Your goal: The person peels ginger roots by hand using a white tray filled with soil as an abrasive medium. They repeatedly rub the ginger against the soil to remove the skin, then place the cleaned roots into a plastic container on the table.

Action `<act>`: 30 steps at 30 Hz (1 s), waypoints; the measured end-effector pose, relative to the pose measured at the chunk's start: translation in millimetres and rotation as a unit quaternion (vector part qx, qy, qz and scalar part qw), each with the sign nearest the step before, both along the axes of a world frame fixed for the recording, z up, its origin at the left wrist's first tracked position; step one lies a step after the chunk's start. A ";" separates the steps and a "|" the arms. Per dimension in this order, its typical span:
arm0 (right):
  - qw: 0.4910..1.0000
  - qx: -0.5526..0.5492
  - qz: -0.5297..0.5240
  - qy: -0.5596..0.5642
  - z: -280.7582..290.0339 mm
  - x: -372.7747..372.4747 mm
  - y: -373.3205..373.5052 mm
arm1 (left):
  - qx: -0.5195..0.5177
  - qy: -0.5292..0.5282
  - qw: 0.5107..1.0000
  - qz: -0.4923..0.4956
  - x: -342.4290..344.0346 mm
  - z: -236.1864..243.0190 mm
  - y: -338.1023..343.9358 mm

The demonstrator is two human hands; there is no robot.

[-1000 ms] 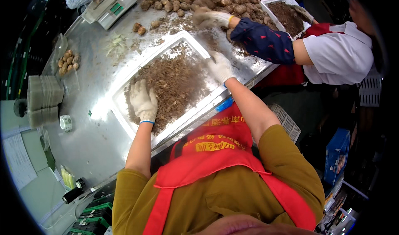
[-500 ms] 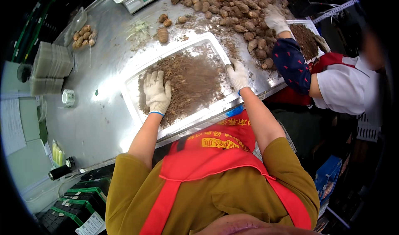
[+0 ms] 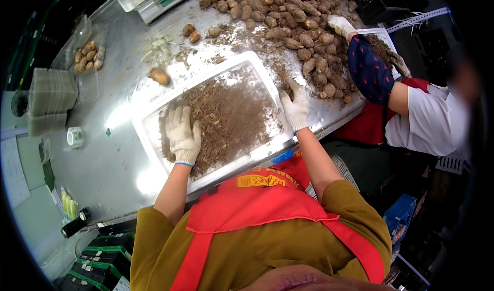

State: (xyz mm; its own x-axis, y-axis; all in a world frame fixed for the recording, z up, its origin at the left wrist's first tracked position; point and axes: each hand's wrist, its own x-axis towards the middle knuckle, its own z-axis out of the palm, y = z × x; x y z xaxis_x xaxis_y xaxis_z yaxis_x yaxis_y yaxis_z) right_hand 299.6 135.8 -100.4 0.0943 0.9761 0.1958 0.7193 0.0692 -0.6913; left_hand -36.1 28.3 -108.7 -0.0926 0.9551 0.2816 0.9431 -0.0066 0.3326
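Note:
A white shallow tray (image 3: 141,124) holds brown soil and dry, fibrous scraps (image 3: 213,108). My left hand (image 3: 182,136), in a white knit glove, lies flat on the scraps at the tray's left side, fingers stretched out. At the right rim, my right hand (image 3: 297,108), in a dirtied glove, grips the tray's edge with the thumb toward the inside; some of its fingers are hidden. One loose taro (image 3: 160,76) lies on the metal table beyond the tray's far left part.
A big heap of taros (image 3: 288,13) covers the far right. A co-worker's gloved hand (image 3: 340,26) touches its edge. A scale (image 3: 154,0) stands far left, near a bag of taros (image 3: 89,57), stacked clear containers (image 3: 51,100) and a tape roll (image 3: 74,137).
The loose taro beyond the tray has rolled left and nearer. My view has shifted slightly. Both my hands keep their places at the tray, the left still flat on the scraps.

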 end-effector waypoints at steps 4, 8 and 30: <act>0.996 -0.066 0.024 0.062 17.4 10.6 56.0 | -0.035 -0.001 0.999 0.001 2.3 8.8 3.0; 0.990 -0.109 0.074 0.052 25.8 11.8 130.9 | -0.027 -0.016 1.000 -0.001 2.7 5.7 5.4; 0.894 -0.036 0.160 -0.418 31.4 -72.4 326.5 | -0.070 -0.024 0.997 0.021 0.4 3.1 6.9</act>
State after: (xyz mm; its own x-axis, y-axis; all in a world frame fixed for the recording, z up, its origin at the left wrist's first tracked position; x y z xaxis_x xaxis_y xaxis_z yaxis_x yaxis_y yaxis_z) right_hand 227.2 462.3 -69.0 -0.3419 0.9397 0.0030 0.9377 0.3410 0.0666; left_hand -35.6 35.2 -105.6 -0.1431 0.9798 0.1396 0.9244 0.0819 0.3724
